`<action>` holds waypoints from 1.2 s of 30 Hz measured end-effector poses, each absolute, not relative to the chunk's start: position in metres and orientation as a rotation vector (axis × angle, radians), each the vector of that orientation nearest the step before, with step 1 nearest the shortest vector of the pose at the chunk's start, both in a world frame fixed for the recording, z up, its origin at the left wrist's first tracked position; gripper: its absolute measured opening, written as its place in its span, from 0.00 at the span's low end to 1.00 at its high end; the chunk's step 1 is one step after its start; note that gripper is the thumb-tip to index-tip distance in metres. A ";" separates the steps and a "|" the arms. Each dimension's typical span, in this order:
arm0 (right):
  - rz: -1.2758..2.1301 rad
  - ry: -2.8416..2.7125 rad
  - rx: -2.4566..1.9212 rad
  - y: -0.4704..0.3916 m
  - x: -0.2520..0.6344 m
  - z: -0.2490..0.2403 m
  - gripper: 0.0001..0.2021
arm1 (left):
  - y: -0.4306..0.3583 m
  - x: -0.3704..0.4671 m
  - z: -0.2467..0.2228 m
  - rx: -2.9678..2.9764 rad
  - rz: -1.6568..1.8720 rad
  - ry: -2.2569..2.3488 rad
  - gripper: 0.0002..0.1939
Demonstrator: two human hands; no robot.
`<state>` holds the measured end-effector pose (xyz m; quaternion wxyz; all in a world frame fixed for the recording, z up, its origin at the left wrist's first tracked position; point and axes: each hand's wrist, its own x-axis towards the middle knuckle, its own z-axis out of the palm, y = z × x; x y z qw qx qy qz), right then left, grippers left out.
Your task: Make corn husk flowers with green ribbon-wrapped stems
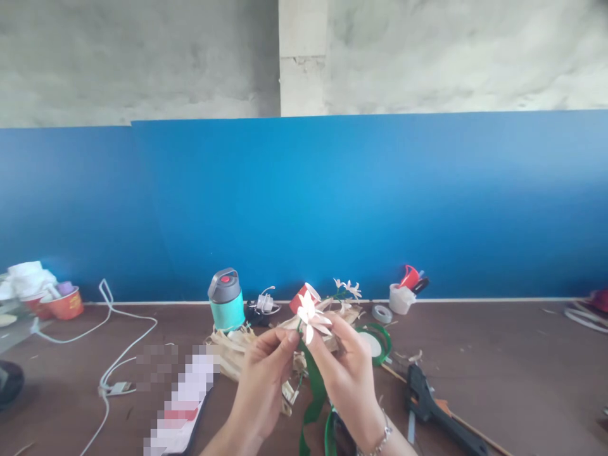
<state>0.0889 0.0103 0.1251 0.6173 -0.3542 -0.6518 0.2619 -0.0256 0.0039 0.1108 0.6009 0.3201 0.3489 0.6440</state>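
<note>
A white flower (308,315) with several narrow petals stands upright between my hands at the centre. My left hand (269,373) pinches its green stem just below the petals, thumb against the fingers. My right hand (346,370), with a bracelet at the wrist, has its thumb and forefinger closed at the flower's right side. A green ribbon (313,386) hangs down between the hands toward the front of the table. Pale dry strips (230,348) lie behind and left of my hands. More small white flowers (351,289) are behind my right hand.
On the brown table (532,367) are a turquoise flask (228,307), a white cable (121,354), a blurred phone (183,405), a black glue gun (437,408), a green tape roll (387,345), a grey tape roll (382,313), a white cup (400,299) and red tubs (66,304).
</note>
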 end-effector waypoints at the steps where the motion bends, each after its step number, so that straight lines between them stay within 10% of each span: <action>1: 0.580 -1.513 -0.819 0.011 0.090 0.126 0.04 | 0.004 -0.025 0.110 0.761 1.500 0.820 0.17; 36: 0.588 -1.533 -0.830 0.007 0.082 0.123 0.03 | -0.004 -0.026 0.116 1.300 1.811 1.223 0.04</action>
